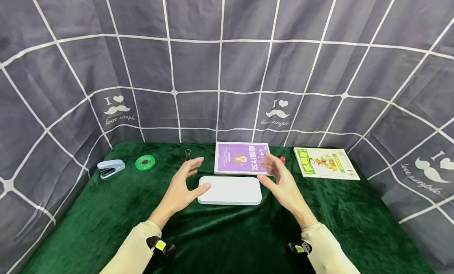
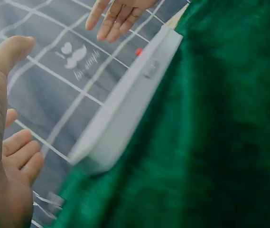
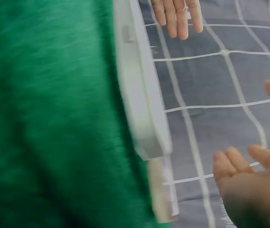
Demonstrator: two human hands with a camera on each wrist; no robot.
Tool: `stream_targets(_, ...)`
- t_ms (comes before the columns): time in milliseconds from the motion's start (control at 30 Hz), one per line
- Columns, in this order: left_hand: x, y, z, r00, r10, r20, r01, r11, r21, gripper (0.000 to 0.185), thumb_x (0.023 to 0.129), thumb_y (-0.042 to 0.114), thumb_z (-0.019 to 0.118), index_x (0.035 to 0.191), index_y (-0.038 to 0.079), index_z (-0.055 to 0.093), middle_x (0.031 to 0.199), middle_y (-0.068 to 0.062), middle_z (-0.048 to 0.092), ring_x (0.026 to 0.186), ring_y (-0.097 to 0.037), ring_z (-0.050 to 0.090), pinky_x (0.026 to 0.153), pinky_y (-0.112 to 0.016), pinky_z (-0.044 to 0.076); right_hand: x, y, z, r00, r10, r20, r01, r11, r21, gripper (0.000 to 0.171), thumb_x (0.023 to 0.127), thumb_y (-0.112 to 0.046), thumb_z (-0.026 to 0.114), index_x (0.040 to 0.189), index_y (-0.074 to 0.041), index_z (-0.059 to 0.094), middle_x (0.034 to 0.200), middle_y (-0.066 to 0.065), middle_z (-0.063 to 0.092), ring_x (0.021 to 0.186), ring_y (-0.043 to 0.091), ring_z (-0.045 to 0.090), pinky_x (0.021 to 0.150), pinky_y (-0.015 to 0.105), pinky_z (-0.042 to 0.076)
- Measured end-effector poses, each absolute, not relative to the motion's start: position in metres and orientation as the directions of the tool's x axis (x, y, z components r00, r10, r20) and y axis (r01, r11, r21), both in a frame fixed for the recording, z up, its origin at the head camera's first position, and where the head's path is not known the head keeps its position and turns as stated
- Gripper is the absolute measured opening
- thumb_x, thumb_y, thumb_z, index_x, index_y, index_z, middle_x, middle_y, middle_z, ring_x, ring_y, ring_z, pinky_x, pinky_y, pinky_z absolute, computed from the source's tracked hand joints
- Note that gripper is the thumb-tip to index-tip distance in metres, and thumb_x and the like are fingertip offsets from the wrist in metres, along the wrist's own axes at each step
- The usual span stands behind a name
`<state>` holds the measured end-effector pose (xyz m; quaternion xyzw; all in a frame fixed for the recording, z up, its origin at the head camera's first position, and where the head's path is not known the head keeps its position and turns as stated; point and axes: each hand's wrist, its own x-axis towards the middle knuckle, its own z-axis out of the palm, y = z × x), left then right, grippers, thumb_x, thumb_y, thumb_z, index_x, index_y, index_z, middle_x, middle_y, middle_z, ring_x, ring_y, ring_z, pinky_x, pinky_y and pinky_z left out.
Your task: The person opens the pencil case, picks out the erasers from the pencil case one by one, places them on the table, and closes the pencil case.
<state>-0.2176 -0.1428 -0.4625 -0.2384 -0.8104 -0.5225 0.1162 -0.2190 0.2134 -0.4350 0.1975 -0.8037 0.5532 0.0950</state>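
Observation:
A flat white case (image 1: 229,190) with rounded corners, like a pencil case, lies lid up on the green cloth. My left hand (image 1: 181,190) hovers at its left end, fingers spread and thumb apart. Off the right end is my right hand (image 1: 283,186), its fingers relaxed and nothing in its grasp. In the left wrist view, the long side of the white case (image 2: 130,102) shows a small catch. The right wrist view has the case (image 3: 142,90) apart from the right fingers. Behind it lies a purple book (image 1: 232,158), partly covered by the right hand.
Along the left are a light blue stapler (image 1: 111,167) and a green tape roll (image 1: 145,162). A binder clip (image 1: 187,154) sits behind the left hand. To the right are a small red object (image 1: 282,160) and a green-and-yellow book (image 1: 325,163). Grey checked fabric (image 1: 198,65) hangs behind.

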Motion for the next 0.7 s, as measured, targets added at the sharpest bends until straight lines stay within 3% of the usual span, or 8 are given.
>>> stream_targets(100, -0.218, -0.144, -0.481, -0.898, 0.258, 0.355, 0.426, 0.316, 0.848, 0.077, 0.1, 0.024, 0.087, 0.166, 0.013, 0.05, 0.168, -0.013, 0.052, 0.153, -0.038, 0.052, 0.127, -0.058, 0.046, -0.222, 0.212, -0.449, -0.904, -0.259, 0.341, -0.413, 0.314, -0.855, 0.064, 0.106, -0.012, 0.076, 0.164, -0.004, 0.049, 0.155, 0.021, 0.062, 0.143, 0.043, 0.059, 0.118, 0.028, 0.05)
stream_targets(333, -0.224, -0.148, -0.496, -0.908, 0.344, 0.238, 0.356, 0.337, 0.872, 0.091, 0.094, 0.036, 0.093, 0.169, 0.01, 0.048, 0.169, -0.009, 0.053, 0.155, -0.034, 0.053, 0.129, -0.06, 0.044, -0.225, 0.221, -0.468, -0.886, -0.384, 0.261, -0.411, 0.389, -0.824, 0.071, 0.099, -0.019, 0.088, 0.16, -0.005, 0.055, 0.156, 0.016, 0.063, 0.141, 0.036, 0.062, 0.122, 0.044, 0.052)
stream_targets(467, -0.226, -0.151, -0.495, -0.892, 0.387, 0.232, 0.384, 0.382, 0.841, 0.099, 0.086, 0.04, 0.1, 0.167, 0.012, 0.051, 0.167, -0.006, 0.054, 0.152, -0.031, 0.055, 0.127, -0.055, 0.047, -0.226, 0.227, -0.478, -0.873, -0.431, 0.229, -0.402, 0.37, -0.838, 0.081, 0.094, -0.018, 0.094, 0.163, -0.008, 0.053, 0.161, 0.015, 0.056, 0.139, 0.037, 0.063, 0.119, 0.039, 0.056)
stream_targets(700, -0.229, -0.153, -0.496, -0.88, 0.416, 0.228, 0.412, 0.433, 0.802, 0.102, 0.079, 0.037, 0.105, 0.165, 0.013, 0.055, 0.166, -0.005, 0.054, 0.153, -0.03, 0.053, 0.127, -0.053, 0.048, -0.23, 0.23, -0.49, -0.849, -0.474, 0.232, -0.432, 0.373, -0.821, 0.09, 0.088, -0.014, 0.098, 0.164, -0.003, 0.05, 0.164, 0.02, 0.051, 0.13, 0.038, 0.068, 0.11, 0.029, 0.06)
